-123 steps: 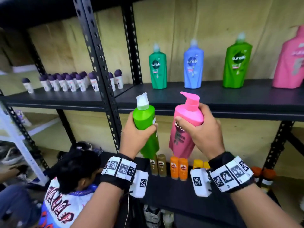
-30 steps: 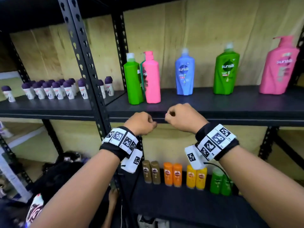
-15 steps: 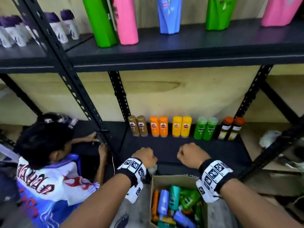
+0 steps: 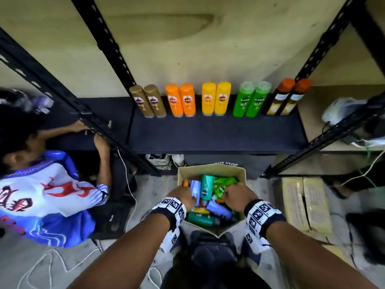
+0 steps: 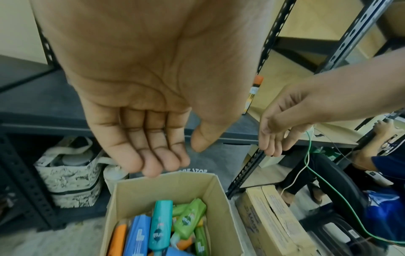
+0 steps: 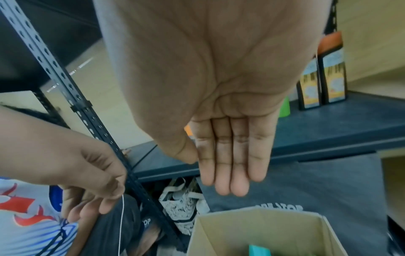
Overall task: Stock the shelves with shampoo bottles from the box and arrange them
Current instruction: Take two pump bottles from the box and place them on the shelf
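Note:
An open cardboard box (image 4: 210,171) stands on the floor in front of the lower shelf (image 4: 208,134). Inside lie loose shampoo bottles: a teal one (image 5: 161,225), a blue one (image 5: 138,235), green ones (image 5: 189,218) and an orange one (image 5: 118,240). My left hand (image 4: 183,196) hovers over the box's left half and my right hand (image 4: 235,193) over its right half. Both wrist views show flat palms with straight fingers (image 5: 153,155) (image 6: 230,164) holding nothing. Pairs of gold (image 4: 148,101), orange (image 4: 180,100), yellow (image 4: 216,99), green (image 4: 252,99) and dark orange-capped bottles (image 4: 285,97) stand along the shelf's back.
A person in a white and blue shirt (image 4: 41,195) crouches at the left, hands on the black shelf post (image 4: 100,130). Closed cardboard boxes (image 4: 304,205) lie to the right of the open box. A patterned bag (image 4: 158,161) sits under the shelf. Cables trail on the floor.
The green and pink pump bottles I held earlier stood on the upper shelf a second ago. My view has tipped down, and both hands have dropped over the box, fingers uncurled.

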